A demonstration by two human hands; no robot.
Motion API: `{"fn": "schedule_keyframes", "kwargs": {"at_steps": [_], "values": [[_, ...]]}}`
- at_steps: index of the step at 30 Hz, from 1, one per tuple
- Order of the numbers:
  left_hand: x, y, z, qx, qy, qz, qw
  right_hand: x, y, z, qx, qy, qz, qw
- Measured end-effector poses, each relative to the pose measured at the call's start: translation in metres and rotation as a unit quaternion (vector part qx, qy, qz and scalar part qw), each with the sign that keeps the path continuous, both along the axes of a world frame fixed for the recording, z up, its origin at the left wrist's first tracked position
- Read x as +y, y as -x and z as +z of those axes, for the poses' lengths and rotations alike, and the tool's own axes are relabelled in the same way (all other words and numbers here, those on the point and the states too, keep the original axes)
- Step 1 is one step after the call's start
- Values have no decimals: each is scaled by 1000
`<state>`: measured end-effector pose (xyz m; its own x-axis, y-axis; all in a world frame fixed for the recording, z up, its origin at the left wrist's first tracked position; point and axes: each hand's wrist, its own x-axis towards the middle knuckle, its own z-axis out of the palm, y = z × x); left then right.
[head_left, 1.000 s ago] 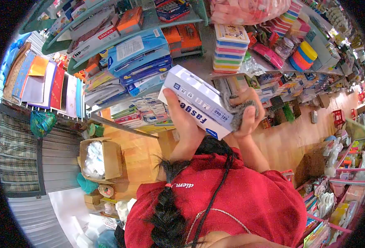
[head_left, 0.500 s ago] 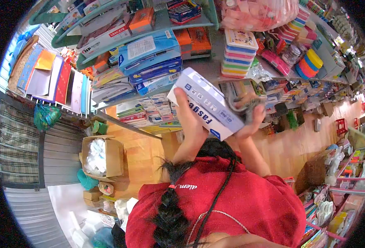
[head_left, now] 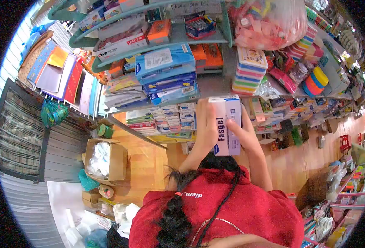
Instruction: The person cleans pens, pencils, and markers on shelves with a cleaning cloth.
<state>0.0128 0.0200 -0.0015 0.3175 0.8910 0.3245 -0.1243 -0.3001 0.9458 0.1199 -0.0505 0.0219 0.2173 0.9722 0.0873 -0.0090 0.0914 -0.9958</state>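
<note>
A white and lilac box marked "Fasgel" (head_left: 226,132) is held upright between both hands, below the shelf edge and in front of the chest. My left hand (head_left: 206,124) grips its left side, with the fingers close together along that edge. My right hand (head_left: 244,130) holds the right side, its thumb lying on the printed face. Just above and to the left of the box, a stack of blue boxes (head_left: 166,62) sits on the shelf. A stack of plastic cases with coloured layers (head_left: 250,70) stands above and to the right.
Green-edged shelves (head_left: 157,45) carry batteries and stationery. A large bag of pink items (head_left: 269,29) is at the upper right. An open cardboard box with white contents (head_left: 116,159) stands on the wooden floor at the left. More goods fill racks at the lower right.
The box has turned from a slant to upright. My right hand has moved from its lower right end to its side, with the thumb on its face. The shelves appear lower and further right.
</note>
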Motion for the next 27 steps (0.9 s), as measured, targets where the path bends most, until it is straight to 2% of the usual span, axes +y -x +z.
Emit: {"fn": "schedule_keyframes", "kwargs": {"at_steps": [3, 4, 5, 6, 7, 8, 9, 11, 13, 14, 15, 17, 18, 19, 22, 25, 27], "values": [[9, -4, -2, -144, 43, -151, 977, -1, 12, -13, 160, -16, -141, 977], [15, -2, -2, -120, 9, -181, 976, -2, 6, -22, 247, -27, -101, 963], [16, -4, -6, -201, 54, -244, 947, -3, -1, -27, 332, -35, -60, 941], [14, -2, -4, -153, 3, -232, 960, -4, 3, -18, 428, -20, -91, 899], [9, -1, -3, -105, -47, -220, 969, -5, 0, -16, 429, -36, -51, 901], [-7, 0, -13, -124, 99, -232, 960, -4, 0, -18, 439, -67, -34, 895], [-21, 0, -14, -139, 244, -240, 929, -3, 1, -24, 449, -97, -18, 888], [-22, -4, -8, -218, 297, -302, 879, -1, 8, -29, 471, -119, -29, 874], [-13, -13, -9, -227, 213, -317, 896, -4, 17, -29, 480, -106, -60, 869], [-13, -15, -13, -214, 196, -312, 905, -5, 20, -34, 460, -87, -75, 880], [-14, -13, -14, -190, 166, -294, 922, -7, 22, -39, 388, -63, -90, 915], [-20, -7, -25, -147, 135, -254, 946, -3, 10, -97, 352, -35, -138, 925], [-24, -2, -28, -132, 130, -238, 953, -1, 32, -58, 182, -104, -175, 962], [-28, 1, -32, -125, 132, -223, 958, 1, 34, -54, 116, -118, -177, 970], [-32, 2, -41, -160, 207, -184, 948, 4, 21, -80, 202, -77, -162, 963], [-25, 2, -38, -268, 382, -142, 873, 12, 13, -83, 307, -72, -156, 936], [-14, 7, -29, -320, 452, -98, 827, 13, 12, -53, 388, -70, -156, 906]]}}
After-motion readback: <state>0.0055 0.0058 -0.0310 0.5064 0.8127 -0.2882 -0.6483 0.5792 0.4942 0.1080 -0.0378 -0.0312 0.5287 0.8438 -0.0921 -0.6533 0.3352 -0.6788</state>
